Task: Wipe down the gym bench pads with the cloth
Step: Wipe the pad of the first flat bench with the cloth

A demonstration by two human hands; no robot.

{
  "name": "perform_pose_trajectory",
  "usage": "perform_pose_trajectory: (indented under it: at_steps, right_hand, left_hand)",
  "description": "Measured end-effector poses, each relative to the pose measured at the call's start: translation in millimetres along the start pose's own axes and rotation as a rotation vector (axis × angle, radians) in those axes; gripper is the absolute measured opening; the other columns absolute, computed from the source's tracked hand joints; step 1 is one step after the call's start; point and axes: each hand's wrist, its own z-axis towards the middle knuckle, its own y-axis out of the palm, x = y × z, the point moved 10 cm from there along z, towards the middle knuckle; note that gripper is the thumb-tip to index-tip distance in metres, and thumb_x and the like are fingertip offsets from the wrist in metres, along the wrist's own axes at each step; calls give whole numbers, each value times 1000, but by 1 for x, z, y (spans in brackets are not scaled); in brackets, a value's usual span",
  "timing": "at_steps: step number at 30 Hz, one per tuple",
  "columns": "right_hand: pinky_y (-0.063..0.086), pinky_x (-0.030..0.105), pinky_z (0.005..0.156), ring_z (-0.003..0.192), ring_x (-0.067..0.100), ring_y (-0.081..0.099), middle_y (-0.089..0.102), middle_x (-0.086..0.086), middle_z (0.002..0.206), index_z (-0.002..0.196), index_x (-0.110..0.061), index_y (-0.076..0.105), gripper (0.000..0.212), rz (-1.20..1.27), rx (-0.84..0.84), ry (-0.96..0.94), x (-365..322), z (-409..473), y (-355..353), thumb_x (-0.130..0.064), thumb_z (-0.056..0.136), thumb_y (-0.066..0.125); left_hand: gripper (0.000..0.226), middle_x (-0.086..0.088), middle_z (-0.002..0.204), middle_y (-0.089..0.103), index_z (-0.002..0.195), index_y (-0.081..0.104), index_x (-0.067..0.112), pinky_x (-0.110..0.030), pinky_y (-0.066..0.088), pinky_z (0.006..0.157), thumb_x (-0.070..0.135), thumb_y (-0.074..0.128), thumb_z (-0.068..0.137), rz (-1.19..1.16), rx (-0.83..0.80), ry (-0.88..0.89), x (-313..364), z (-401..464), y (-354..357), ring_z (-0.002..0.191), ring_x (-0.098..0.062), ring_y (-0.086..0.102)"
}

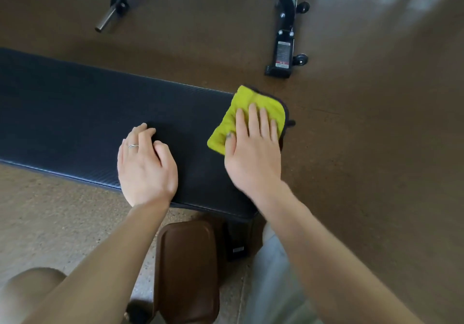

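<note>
Flooring of speckled brown rubber [364, 148] fills the upper and right parts of the frame, turning paler and sandier at lower left. A long black textured gym bench pad [75, 112] runs across the frame from the left edge to its squared end right of centre, with its near edge slanting down toward the lower middle. At the top of the frame stands a black tubular steel equipment frame [286, 10] with small wheels and a label plate on its foot, well apart from the pad; a second black post with a steel peg sits at upper left. Below the pad's near edge, at bottom centre, is a brown padded cushion [185, 271]. The left hand [145, 165] rests palm-down on the pad near its front edge, fingers loosely curled and together, a thin ring on one finger, holding nothing. The right hand [253, 148] lies flat with fingers spread, pressing a folded lime-yellow microfibre cloth [241, 112] with dark trim onto the pad's far right corner. The cloth overhangs the pad's end slightly. Bare pad stretches left of both hands, and open floor lies beyond the pad's right end.
</note>
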Motion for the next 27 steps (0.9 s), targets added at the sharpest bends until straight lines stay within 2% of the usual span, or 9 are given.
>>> perform_pose_trajectory:
  at_steps: [4, 7, 10, 13, 17, 20, 22, 27]
  right_hand:
    - [8, 49, 129, 160, 29, 7, 10, 7, 173, 165, -22, 18, 68, 27, -95, -40, -13, -79, 8, -48, 103, 7]
    - [12, 53, 128, 159, 28, 11, 16, 4, 172, 163, -24, 26, 63, 64, -59, -60, 3, -39, 2, -46, 105, 17]
    - [16, 63, 125, 159, 30, 1, 6, 2, 173, 164, -26, 18, 58, 167, -81, 46, 27, 35, 1, -40, 109, 26]
    - [18, 60, 125, 158, 37, 3, 4, 8, 173, 164, -23, 14, 58, 202, -105, 124, 39, 69, 12, -40, 110, 24]
    - [10, 52, 129, 157, 41, 6, 2, 21, 171, 164, -10, 19, 61, 257, 18, 110, 33, 0, 7, -35, 108, 24]
    - [7, 41, 126, 158, 36, -1, -9, 11, 172, 166, -16, 12, 61, 331, -34, 146, 14, -78, 8, -36, 109, 23]
    - [11, 42, 126, 159, 35, -3, -12, 9, 172, 166, -18, 9, 64, 330, -64, 137, 9, -91, 12, -40, 106, 19]
    - [17, 51, 127, 157, 42, 4, -6, 22, 170, 165, -9, 6, 63, 274, -55, 127, 31, 0, 5, -33, 111, 30]
  left_hand:
    - [46, -7, 146, 57, 128, 63, 6, -45, 31, 120, 22, 31, 99, 2, -7, 4, 0, 1, 1, 137, -28, 47]
    - [47, -7, 146, 57, 128, 63, 6, -47, 33, 119, 22, 30, 99, 3, -14, 12, 2, 1, 0, 137, -28, 47]
    - [47, -6, 146, 58, 128, 64, 7, -49, 35, 117, 22, 30, 98, -1, -5, -4, 2, 4, 0, 135, -29, 48]
    - [47, -5, 145, 58, 127, 64, 9, -50, 36, 115, 24, 30, 98, -13, -3, -22, 1, 4, 1, 135, -29, 49]
    - [48, -4, 145, 58, 126, 65, 10, -50, 38, 114, 26, 30, 97, -15, 5, -38, 0, 0, 0, 134, -29, 50]
    - [47, -3, 145, 58, 125, 65, 10, -51, 39, 113, 26, 30, 97, -26, 2, -49, 2, 0, -1, 134, -28, 49]
    - [47, -3, 145, 58, 126, 65, 9, -52, 39, 113, 24, 31, 98, -25, 9, -57, 1, -1, -3, 134, -27, 49]
    - [48, -3, 145, 58, 126, 65, 10, -50, 35, 116, 25, 29, 98, -27, 11, -49, 3, 2, -2, 136, -27, 48]
